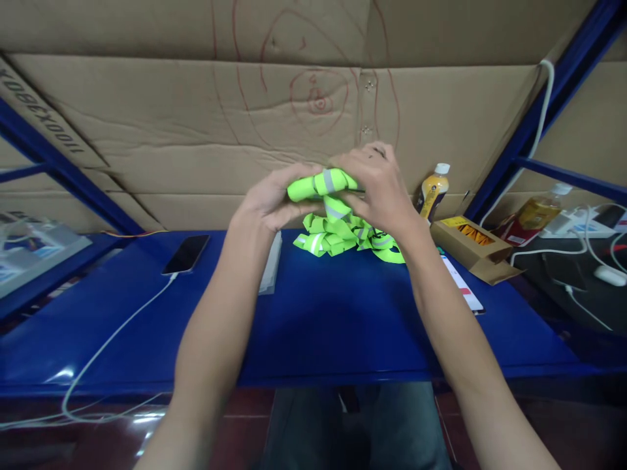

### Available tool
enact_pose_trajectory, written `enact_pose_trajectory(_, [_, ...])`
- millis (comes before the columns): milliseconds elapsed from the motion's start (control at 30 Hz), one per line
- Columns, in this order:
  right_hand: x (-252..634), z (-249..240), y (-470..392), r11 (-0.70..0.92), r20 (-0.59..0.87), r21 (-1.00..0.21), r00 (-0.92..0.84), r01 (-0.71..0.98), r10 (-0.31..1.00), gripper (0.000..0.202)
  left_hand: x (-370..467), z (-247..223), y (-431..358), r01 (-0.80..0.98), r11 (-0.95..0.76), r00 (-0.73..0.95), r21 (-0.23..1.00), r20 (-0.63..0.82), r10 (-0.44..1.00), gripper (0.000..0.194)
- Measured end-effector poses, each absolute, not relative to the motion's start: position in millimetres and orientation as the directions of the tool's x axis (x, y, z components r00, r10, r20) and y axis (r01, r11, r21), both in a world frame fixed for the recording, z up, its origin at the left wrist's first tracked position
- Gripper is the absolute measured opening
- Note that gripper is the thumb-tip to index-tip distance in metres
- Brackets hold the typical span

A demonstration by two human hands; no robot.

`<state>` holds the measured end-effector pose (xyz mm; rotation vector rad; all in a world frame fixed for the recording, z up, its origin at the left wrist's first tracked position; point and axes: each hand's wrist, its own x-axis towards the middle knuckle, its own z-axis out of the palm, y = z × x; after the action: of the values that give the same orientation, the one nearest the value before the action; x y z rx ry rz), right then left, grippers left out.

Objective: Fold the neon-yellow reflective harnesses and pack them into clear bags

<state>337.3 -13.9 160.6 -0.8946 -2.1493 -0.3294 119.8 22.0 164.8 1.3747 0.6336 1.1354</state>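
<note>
Between my two hands, raised above the blue tabletop (337,326), is a bundle of neon-yellow reflective strap (313,186) with grey bands. My left hand (272,199) grips its left end, thumb below and fingers over the top. The fingers of my right hand (375,179) close round the right end and partly hide it. A length of the strap hangs down from the bundle to a loose, tangled heap of the same strap (337,235) on the tabletop. Some of that heap is hidden behind my right forearm.
A black phone (186,254) on a white cable lies at left. Beside my left forearm is a pale flat stack (270,264). To the right are a yellow drink bottle (434,189), an open cardboard box (473,245) and a phone with a lit screen (463,284). Cardboard (171,111) walls the back.
</note>
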Motion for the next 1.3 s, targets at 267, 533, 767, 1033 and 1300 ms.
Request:
enact_pose_trajectory(267, [356,111,-40,0.756,0.646,-0.238,-0.482,0.610,0.592,0.071,117,116,-6,-0.142,-0.278,0.409,0.950,0.312,0.857,0.064])
enact_pose_trajectory(533, [344,19,-56,0.514,0.516,-0.825,-0.059,0.235,0.855,0.069,121,52,-24,0.027,-0.519,0.469,0.854,0.448,0.761,0.063])
enact_pose_trajectory(767, [303,13,-63,0.204,0.161,-0.859,0.131,-0.470,0.978,0.054,138,28,-26,-0.006,-0.572,0.353,0.820,0.537,0.766,0.059])
enact_pose_trajectory(1033, [299,11,-70,0.096,0.061,-0.775,0.076,-0.625,0.995,0.048,152,15,-37,0.113,-0.702,0.279,0.703,0.656,0.702,0.057])
enact_pose_trajectory(1300, [302,-4,-74,-0.152,-0.030,-0.756,-0.199,-0.636,0.980,0.058,140,2,-35,0.111,-0.752,0.341,0.650,0.686,0.643,0.048])
